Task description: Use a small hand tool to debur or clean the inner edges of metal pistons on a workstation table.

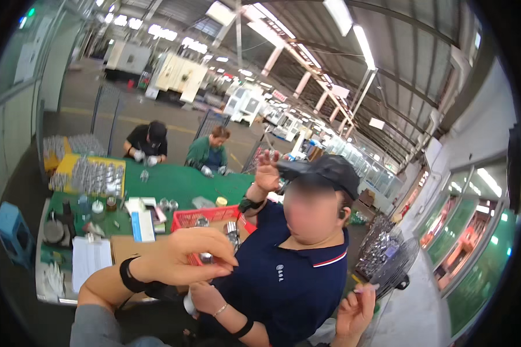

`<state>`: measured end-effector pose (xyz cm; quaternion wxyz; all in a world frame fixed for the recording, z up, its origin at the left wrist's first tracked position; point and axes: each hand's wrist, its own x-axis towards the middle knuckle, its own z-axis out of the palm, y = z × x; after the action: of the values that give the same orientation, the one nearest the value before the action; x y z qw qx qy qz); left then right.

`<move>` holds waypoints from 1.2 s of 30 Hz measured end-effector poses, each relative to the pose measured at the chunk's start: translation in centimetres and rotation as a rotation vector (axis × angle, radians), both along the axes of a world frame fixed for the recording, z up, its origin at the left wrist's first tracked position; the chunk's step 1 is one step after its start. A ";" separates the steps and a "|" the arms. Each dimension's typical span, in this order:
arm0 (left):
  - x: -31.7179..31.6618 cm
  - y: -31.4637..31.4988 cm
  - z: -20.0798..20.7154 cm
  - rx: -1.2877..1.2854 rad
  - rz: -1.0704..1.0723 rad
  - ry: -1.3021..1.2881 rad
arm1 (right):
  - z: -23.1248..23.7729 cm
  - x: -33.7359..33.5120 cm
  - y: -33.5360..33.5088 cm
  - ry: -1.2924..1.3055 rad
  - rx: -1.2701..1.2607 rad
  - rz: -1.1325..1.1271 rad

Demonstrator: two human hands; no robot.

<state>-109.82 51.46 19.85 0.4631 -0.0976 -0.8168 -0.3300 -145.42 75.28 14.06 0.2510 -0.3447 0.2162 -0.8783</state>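
Observation:
My left hand [197,254] is raised in front of the bench, palm inward, thumb and fingertips pinched together. Whatever lies between the tips, if anything, is too small to make out. A black band [134,276] circles my left wrist. My right hand [355,312] is at the lower right, with thumb and forefinger closed on a small pale thing I cannot name. Facing me closely is a person in a navy polo shirt [283,277] and black cap [324,170]. One of that person's hands [266,172] is lifted beside the cap; the other [207,298] is below my left hand.
A green-topped bench [173,176] carries a red crate [185,218] with metal parts, a clipboard [91,263] and a yellow tray [121,173] of metal parts. Two people work behind it. A blue stool [14,231] stands left, a wire bin [388,251] right.

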 end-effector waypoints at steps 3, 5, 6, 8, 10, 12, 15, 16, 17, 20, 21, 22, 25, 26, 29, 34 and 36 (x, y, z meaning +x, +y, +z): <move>0.0 -0.6 -0.6 0.003 0.224 0.089 | 2.4 0.8 -4.1 0.010 0.070 0.002; -0.6 0.2 1.5 0.019 0.212 0.072 | 2.4 0.0 -3.8 0.000 0.054 -0.027; -1.1 0.6 3.1 0.004 0.079 0.098 | 2.2 -0.2 -3.2 0.011 0.053 -0.045; -2.1 1.3 6.2 0.023 -0.232 0.108 | 1.5 -0.8 -1.6 0.041 0.067 -0.090; -2.7 2.1 8.8 -0.067 -0.518 0.166 | 1.0 -1.1 -0.3 0.093 0.098 -0.122; -2.4 -1.3 5.3 -0.180 -0.621 0.261 | 0.7 -2.1 0.8 0.193 0.104 -0.090; -10.6 -9.0 0.5 -0.014 -0.939 0.299 | 1.7 -2.0 0.3 0.314 0.121 -0.102; -14.3 -11.6 2.9 0.038 -1.033 0.313 | 2.3 -1.8 -0.2 0.337 0.137 -0.112; -18.0 -13.6 2.3 0.092 -1.166 0.311 | 2.6 -1.5 0.2 0.345 0.150 -0.161; -24.9 -21.4 6.1 0.254 -1.505 0.303 | 3.3 0.7 2.0 0.371 0.199 -0.243; -28.7 -22.1 7.2 0.312 -1.624 0.290 | 3.2 1.9 2.5 0.372 0.216 -0.276; -31.7 -23.5 9.8 0.348 -1.719 0.293 | 3.6 2.9 1.7 0.394 0.224 -0.283; -35.5 -24.3 8.6 0.293 -1.751 0.255 | 3.4 5.9 2.8 0.396 0.241 -0.394; -36.3 -23.5 9.2 0.404 -1.940 0.135 | 3.2 7.1 3.2 0.392 0.236 -0.435; -38.6 -21.8 10.0 0.446 -1.944 0.060 | 4.6 2.3 -3.4 0.432 0.204 -0.537; -36.4 -23.5 11.3 0.309 -1.733 0.099 | 8.7 -3.5 -10.5 0.777 0.117 -0.722; -35.5 -23.2 10.9 0.280 -1.670 0.160 | 9.2 -5.4 -11.6 0.879 0.068 -0.850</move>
<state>-145.31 28.25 30.74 0.1317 -0.6331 -0.3931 -0.6537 -150.86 63.64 23.29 -0.2231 -0.5502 0.4461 -0.6697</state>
